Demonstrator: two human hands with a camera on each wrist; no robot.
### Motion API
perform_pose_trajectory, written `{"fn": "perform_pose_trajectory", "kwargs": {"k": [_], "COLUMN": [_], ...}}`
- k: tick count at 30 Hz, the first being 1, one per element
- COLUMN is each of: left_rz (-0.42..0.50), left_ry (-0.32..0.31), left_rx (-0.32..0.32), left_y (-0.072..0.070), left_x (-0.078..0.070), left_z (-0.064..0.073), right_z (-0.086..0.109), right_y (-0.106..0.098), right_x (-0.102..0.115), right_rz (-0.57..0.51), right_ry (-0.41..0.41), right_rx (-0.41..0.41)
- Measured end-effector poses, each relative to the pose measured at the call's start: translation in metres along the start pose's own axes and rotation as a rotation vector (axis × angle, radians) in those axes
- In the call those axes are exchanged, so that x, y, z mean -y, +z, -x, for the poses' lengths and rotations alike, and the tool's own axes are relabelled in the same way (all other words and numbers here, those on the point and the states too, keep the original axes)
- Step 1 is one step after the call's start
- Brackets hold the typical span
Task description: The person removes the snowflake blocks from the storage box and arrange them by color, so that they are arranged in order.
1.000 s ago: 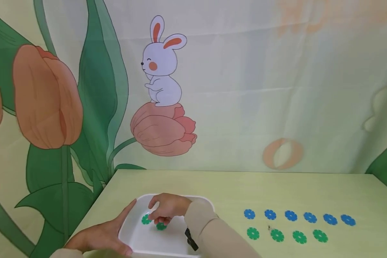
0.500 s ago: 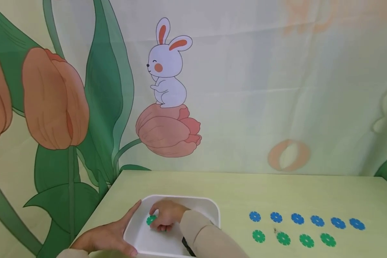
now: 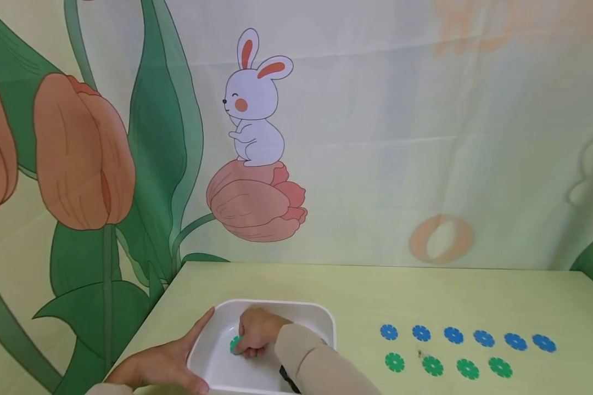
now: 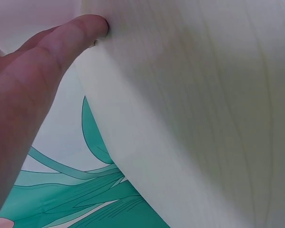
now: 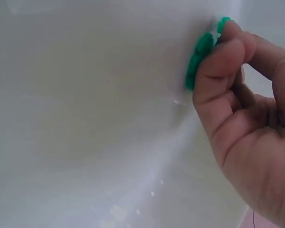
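A white plastic tub (image 3: 219,376) stands at the front left of the table. My left hand (image 3: 160,356) rests against its left side, thumb at the near corner and a finger stretched along the rim; the left wrist view shows one straight finger (image 4: 61,45). Inside the tub, my right hand (image 3: 260,332) pinches a green notched snowflake disc (image 3: 235,345) between thumb and finger, low over the bottom. The right wrist view shows this green disc (image 5: 197,61) at the fingertips, partly covered. A second bit of green (image 5: 223,23) shows behind the fingers.
On the table (image 3: 356,291) right of the tub lie a row of several blue snowflake discs (image 3: 453,335) and a nearer row of several green ones (image 3: 467,368). A printed cloth with a rabbit (image 3: 257,126) hangs behind the table.
My right hand has lowered into the tub and closed its fingers on the green disc, which has moved slightly toward the right. The left hand stays at the tub's side.
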State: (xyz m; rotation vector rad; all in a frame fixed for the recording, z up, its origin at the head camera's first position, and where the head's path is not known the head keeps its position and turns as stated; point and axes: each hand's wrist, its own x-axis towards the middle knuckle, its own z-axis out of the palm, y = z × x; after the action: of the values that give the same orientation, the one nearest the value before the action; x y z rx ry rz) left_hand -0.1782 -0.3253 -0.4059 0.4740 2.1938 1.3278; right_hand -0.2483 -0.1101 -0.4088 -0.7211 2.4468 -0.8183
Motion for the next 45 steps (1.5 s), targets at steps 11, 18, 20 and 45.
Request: {"fn": "perform_pose_trajectory", "kwargs": {"k": [11, 18, 20, 45], "left_rz": [0.017, 0.03, 0.031, 0.29], "left_ry": [0.033, 0.02, 0.015, 0.029], "left_rx": [0.045, 0.045, 0.048, 0.164], "left_y": [-0.002, -0.003, -0.003, 0.001], "left_x": [0.006, 0.006, 0.005, 0.006], "left_z": [0.006, 0.006, 0.005, 0.0], "right_z": [0.015, 0.031, 0.037, 0.13], "right_y": [-0.037, -0.06, -0.066, -0.121], "right_x": [0.006, 0.011, 0.011, -0.06], "right_rz": [-0.272, -0.312, -0.323, -0.337], "right_ry": [-0.021, -0.062, -0.062, -0.193], "right_rx": [0.26, 0.291, 0.288, 0.067]}}
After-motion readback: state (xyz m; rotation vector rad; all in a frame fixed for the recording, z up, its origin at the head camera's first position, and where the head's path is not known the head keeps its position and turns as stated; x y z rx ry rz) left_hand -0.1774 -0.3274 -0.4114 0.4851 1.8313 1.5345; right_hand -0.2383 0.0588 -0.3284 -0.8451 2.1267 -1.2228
